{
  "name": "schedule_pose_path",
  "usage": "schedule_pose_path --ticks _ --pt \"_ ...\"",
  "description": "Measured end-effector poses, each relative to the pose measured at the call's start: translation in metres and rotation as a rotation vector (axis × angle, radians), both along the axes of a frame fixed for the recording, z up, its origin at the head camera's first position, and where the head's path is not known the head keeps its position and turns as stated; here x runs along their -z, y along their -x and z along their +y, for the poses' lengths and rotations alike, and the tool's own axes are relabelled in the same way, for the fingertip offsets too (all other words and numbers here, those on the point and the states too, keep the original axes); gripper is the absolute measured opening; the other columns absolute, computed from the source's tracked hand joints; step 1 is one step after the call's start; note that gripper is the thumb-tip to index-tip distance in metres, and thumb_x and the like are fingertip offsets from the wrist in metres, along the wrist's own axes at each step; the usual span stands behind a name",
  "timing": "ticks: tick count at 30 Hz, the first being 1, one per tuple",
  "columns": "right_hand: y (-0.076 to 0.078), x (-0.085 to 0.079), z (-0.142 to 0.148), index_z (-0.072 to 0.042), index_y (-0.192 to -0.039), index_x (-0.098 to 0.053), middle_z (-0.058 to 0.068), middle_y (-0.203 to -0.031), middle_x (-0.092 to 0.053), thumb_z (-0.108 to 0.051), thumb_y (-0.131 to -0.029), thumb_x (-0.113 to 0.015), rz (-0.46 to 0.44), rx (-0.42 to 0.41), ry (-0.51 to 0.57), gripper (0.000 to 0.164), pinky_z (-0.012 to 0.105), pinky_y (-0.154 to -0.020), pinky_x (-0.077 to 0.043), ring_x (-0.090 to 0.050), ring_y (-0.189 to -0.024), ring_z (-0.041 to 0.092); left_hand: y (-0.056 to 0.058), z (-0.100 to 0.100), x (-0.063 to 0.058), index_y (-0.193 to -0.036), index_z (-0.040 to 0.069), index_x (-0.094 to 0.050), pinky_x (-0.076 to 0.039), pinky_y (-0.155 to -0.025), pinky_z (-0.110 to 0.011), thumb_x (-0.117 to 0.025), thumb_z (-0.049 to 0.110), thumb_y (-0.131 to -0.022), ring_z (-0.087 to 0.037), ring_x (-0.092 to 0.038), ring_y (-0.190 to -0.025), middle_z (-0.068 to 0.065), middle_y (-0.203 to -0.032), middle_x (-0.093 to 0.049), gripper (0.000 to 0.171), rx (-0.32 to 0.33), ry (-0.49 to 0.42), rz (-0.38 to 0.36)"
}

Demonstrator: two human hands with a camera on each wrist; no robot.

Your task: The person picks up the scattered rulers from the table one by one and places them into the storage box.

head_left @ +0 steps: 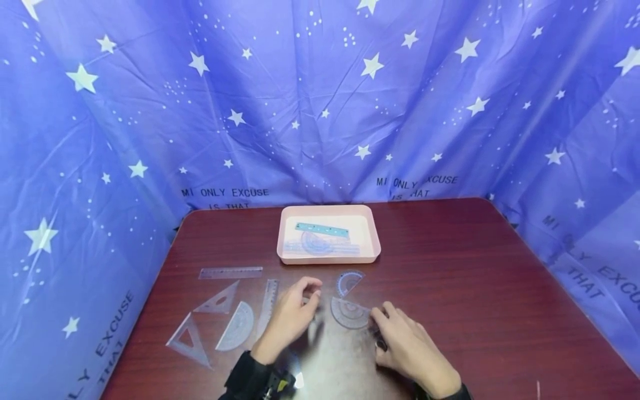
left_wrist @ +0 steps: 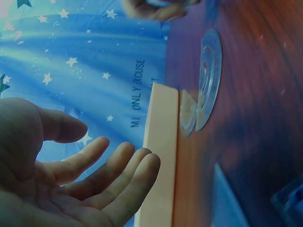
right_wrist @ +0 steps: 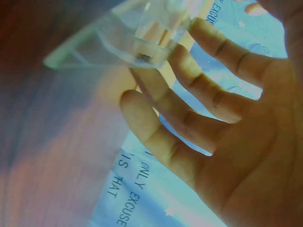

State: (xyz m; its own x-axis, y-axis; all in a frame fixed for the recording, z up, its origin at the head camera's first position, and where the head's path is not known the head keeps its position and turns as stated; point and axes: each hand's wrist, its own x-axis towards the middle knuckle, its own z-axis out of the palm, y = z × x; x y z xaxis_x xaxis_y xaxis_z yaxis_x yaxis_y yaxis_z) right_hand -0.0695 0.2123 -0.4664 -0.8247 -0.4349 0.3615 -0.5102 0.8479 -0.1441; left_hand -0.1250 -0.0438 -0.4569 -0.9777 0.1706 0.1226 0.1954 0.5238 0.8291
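Observation:
My left hand (head_left: 292, 311) hovers over the middle of the table with loosely bent fingers and holds nothing; its palm shows in the left wrist view. A clear ruler (head_left: 269, 305) lies just left of it. To the right, my right hand (head_left: 412, 347) is beside a large clear protractor (head_left: 350, 314), which lies below a small blue-marked protractor (head_left: 348, 283). In the right wrist view, a blurred clear plastic piece (right_wrist: 113, 40) is at the right fingertips and seems gripped by them. Its exact kind is hard to tell, and the hand's back hides it from above.
A pale pink tray (head_left: 283, 233) at the back holds a turquoise ruler (head_left: 322, 230) and several clear pieces. On the left lie another clear ruler (head_left: 231, 273), two set squares (head_left: 220, 301) and a half-round protractor (head_left: 236, 326). A star-patterned curtain (head_left: 320, 100) surrounds the table.

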Motion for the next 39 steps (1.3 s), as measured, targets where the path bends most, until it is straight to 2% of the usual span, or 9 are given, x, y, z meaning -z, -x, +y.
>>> schedule_pose_path --ticks 5,11,14,17,22,27,31,34,39 --pt "0.009 -0.013 -0.007 -0.014 -0.106 -0.066 -0.002 -0.099 -0.059 -0.015 -0.063 -0.085 0.020 0.053 0.016 0.048 0.026 -0.055 -0.047 -0.057 -0.080 0.012 -0.007 0.009 0.006 -0.129 0.004 -0.069 -0.060 -0.084 -0.028 -0.066 0.019 -0.105 -0.019 -0.073 -0.097 -0.009 -0.112 -0.076 0.029 0.057 -0.095 -0.095" --pt "0.019 -0.025 -0.020 -0.013 -0.112 -0.069 -0.001 -0.104 -0.063 -0.015 -0.067 -0.084 0.047 0.092 0.117 0.048 0.029 -0.060 -0.053 -0.059 -0.083 0.012 -0.016 0.022 0.008 -0.132 0.003 -0.067 -0.062 -0.087 -0.030 -0.069 0.032 -0.104 -0.022 -0.074 -0.102 -0.011 -0.116 -0.076 0.040 0.107 -0.187 -0.147" --pt "0.023 -0.028 -0.028 -0.013 -0.114 -0.070 -0.001 -0.107 -0.063 -0.017 -0.069 -0.085 0.047 0.091 0.158 0.048 0.028 -0.062 -0.052 -0.057 -0.084 0.010 -0.018 0.028 0.007 -0.133 -0.002 -0.065 -0.064 -0.085 -0.031 -0.071 0.028 -0.103 -0.023 -0.076 -0.100 -0.016 -0.115 -0.076 0.043 0.120 -0.288 -0.179" --pt "0.026 -0.030 -0.036 -0.013 -0.114 -0.069 0.000 -0.108 -0.063 -0.019 -0.072 -0.087 0.050 0.090 0.193 0.047 0.027 -0.061 -0.051 -0.055 -0.084 0.009 -0.018 0.034 0.006 -0.134 -0.008 -0.062 -0.065 -0.083 -0.028 -0.072 0.019 -0.102 -0.020 -0.077 -0.096 -0.020 -0.114 -0.076 0.042 0.131 -0.432 -0.216" --pt "0.029 -0.031 -0.048 -0.012 -0.114 -0.067 0.002 -0.108 -0.063 -0.021 -0.073 -0.088 0.071 0.093 0.224 0.047 0.030 -0.062 -0.052 -0.058 -0.087 0.012 -0.018 0.040 0.005 -0.129 -0.007 -0.063 -0.063 -0.083 -0.023 -0.068 0.011 -0.104 -0.013 -0.077 -0.091 -0.022 -0.108 -0.078 0.032 0.082 -0.570 -0.213" --pt "0.031 -0.031 -0.053 -0.011 -0.115 -0.067 0.003 -0.108 -0.063 -0.021 -0.072 -0.090 0.094 0.106 0.209 0.049 0.035 -0.066 -0.056 -0.062 -0.092 0.017 -0.016 0.042 0.004 -0.125 -0.010 -0.063 -0.064 -0.083 -0.023 -0.062 0.004 -0.105 -0.020 -0.080 -0.096 -0.026 -0.108 -0.078 0.025 0.049 -0.607 -0.175" --pt "0.032 -0.032 -0.050 -0.012 -0.119 -0.067 0.003 -0.112 -0.063 -0.020 -0.073 -0.093 0.083 0.106 0.217 0.053 0.031 -0.064 -0.053 -0.059 -0.088 0.013 -0.011 0.042 0.002 -0.124 -0.011 -0.062 -0.065 -0.081 -0.026 -0.061 0.002 -0.106 -0.025 -0.080 -0.095 -0.029 -0.108 -0.077 0.022 0.056 -0.614 -0.178" --pt "0.032 -0.032 -0.045 -0.011 -0.125 -0.067 0.004 -0.116 -0.064 -0.022 -0.075 -0.095 0.081 0.093 0.238 0.058 0.029 -0.063 -0.052 -0.057 -0.087 0.010 -0.005 0.041 0.000 -0.119 -0.009 -0.063 -0.066 -0.076 -0.028 -0.063 0.003 -0.105 -0.028 -0.080 -0.088 -0.027 -0.104 -0.078 0.019 0.041 -0.562 -0.159" --pt "0.028 -0.028 -0.033 -0.009 -0.131 -0.067 0.007 -0.121 -0.065 -0.025 -0.075 -0.098 0.093 0.111 0.232 0.065 0.037 -0.071 -0.060 -0.066 -0.098 0.016 0.013 0.036 -0.007 -0.112 -0.005 -0.067 -0.067 -0.069 -0.036 -0.065 0.004 -0.103 -0.024 -0.077 -0.073 -0.022 -0.095 -0.079 0.013 0.002 -0.451 -0.103"
